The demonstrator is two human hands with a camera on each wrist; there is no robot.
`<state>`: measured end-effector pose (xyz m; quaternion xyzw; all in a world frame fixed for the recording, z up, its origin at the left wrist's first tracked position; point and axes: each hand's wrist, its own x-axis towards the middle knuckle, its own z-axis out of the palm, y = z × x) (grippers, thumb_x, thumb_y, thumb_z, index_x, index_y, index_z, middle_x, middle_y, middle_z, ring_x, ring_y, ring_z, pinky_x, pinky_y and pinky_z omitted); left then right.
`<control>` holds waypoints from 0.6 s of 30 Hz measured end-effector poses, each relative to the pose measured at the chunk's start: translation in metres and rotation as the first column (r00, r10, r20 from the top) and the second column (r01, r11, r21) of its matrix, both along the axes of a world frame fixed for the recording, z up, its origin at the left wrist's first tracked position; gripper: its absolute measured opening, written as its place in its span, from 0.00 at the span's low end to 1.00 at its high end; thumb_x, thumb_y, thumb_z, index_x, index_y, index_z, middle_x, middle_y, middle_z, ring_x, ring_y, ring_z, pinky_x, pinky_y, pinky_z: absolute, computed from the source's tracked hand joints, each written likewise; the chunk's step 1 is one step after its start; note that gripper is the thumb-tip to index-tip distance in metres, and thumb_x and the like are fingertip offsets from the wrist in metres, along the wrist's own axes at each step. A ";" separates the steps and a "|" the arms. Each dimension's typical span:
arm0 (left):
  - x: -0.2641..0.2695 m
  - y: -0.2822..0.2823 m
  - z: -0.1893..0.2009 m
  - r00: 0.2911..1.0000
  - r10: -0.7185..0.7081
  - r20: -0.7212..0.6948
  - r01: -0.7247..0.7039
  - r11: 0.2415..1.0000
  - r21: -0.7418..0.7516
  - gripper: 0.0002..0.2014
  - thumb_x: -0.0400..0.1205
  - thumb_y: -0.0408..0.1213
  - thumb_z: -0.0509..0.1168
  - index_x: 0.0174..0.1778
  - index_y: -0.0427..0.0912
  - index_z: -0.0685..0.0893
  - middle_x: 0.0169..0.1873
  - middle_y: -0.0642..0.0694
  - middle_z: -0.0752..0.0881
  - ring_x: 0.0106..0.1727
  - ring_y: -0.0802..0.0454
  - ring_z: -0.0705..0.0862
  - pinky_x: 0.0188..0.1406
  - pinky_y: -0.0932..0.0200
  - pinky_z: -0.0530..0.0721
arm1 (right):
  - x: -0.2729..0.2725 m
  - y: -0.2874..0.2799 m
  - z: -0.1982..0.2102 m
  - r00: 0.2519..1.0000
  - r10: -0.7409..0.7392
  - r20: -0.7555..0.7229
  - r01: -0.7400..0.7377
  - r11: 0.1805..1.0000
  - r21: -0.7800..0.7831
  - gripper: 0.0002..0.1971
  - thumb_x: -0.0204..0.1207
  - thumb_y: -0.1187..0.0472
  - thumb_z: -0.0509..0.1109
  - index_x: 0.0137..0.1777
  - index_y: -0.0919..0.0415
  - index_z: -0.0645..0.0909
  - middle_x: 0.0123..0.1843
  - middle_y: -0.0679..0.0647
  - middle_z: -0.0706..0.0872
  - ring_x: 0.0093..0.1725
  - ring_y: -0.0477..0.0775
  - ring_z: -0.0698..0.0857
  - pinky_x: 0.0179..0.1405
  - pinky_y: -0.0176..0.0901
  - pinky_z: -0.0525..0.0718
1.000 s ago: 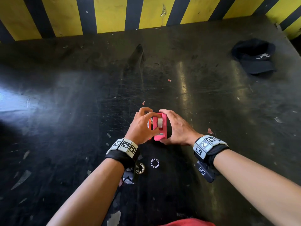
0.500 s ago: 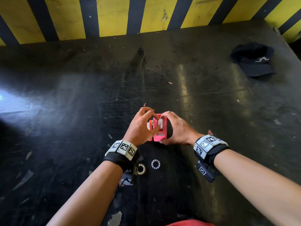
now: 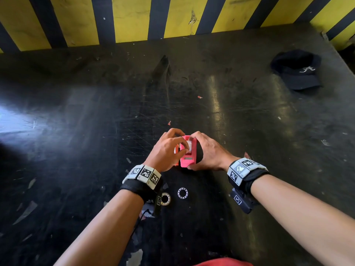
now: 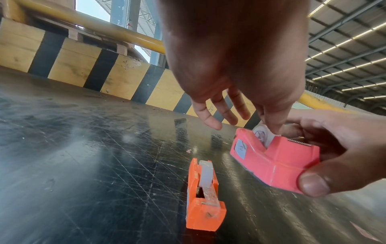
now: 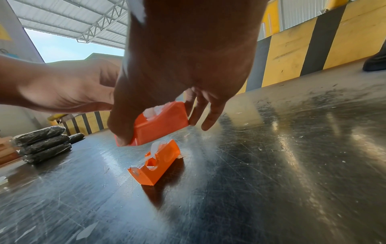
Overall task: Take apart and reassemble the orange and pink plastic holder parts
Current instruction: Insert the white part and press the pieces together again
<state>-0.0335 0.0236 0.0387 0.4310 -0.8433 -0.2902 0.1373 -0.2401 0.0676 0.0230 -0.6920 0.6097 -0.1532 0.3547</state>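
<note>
Nearest the person in the head view, two metal ring bearings [image 3: 182, 193] lie flat on the black scratched table [image 3: 76, 150], just behind the left wrist; neither wrist view shows them.

Beyond them, both hands meet over the pink holder [image 3: 189, 154]. The right hand [image 3: 208, 153] grips it: in the left wrist view the thumb lies against the near lower corner and the fingers wrap the far side, holding the body tilted and clear of the table surface. The left hand [image 3: 165, 150] reaches in from above with thumb and forefinger pinched at the white tape roll [image 4: 261, 134] seated in the pink holder's slot; the remaining fingers [image 4: 205, 115] are spread and loosely extended. Whether the pinch actually closes on the roll cannot be told, as the contact is hidden.

The orange holder [image 4: 203, 196] stands on the table directly below and beside the pink one. The head view shows only a sliver of it behind the left hand; both wrist views show it whole, apart from either hand, with a translucent roll in its slot and a strip drawn to the front lip. The right wrist view renders the pink body orange.

Both holders are smooth moulded plastic, wedge-stepped blocks; the pink one carries a serrated metal cutter [image 4: 299, 142].

Further off, a dark cap [image 3: 297, 71] lies at the far right, before the yellow-and-black striped wall [image 3: 130, 18]. Black wrapped bundles [image 5: 42, 145] appear only in the right wrist view.
</note>
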 end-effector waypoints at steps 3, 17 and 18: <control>0.005 0.005 0.003 0.998 -0.045 0.041 0.043 0.998 0.045 0.05 0.80 0.42 0.77 0.50 0.51 0.93 0.70 0.53 0.79 0.68 0.52 0.79 0.64 0.56 0.79 | 0.000 -0.003 0.000 1.000 0.002 -0.008 -0.002 0.999 0.035 0.44 0.55 0.42 0.89 0.67 0.45 0.68 0.64 0.48 0.80 0.61 0.53 0.83 0.58 0.46 0.83; 0.015 0.025 0.008 0.989 -0.091 0.119 0.102 0.991 -0.084 0.03 0.78 0.45 0.79 0.46 0.59 0.95 0.71 0.51 0.81 0.67 0.48 0.79 0.60 0.47 0.86 | 0.005 -0.007 -0.003 0.998 0.028 -0.052 -0.022 0.994 0.109 0.46 0.54 0.39 0.90 0.68 0.48 0.69 0.64 0.52 0.82 0.62 0.54 0.82 0.57 0.46 0.82; 0.014 0.026 0.008 0.990 -0.086 0.114 0.100 0.988 -0.116 0.04 0.77 0.45 0.79 0.45 0.60 0.96 0.71 0.50 0.82 0.67 0.46 0.80 0.58 0.44 0.87 | 0.005 -0.007 -0.004 0.999 0.017 -0.052 -0.011 0.995 0.103 0.46 0.53 0.39 0.90 0.68 0.47 0.69 0.64 0.52 0.82 0.61 0.54 0.83 0.56 0.46 0.82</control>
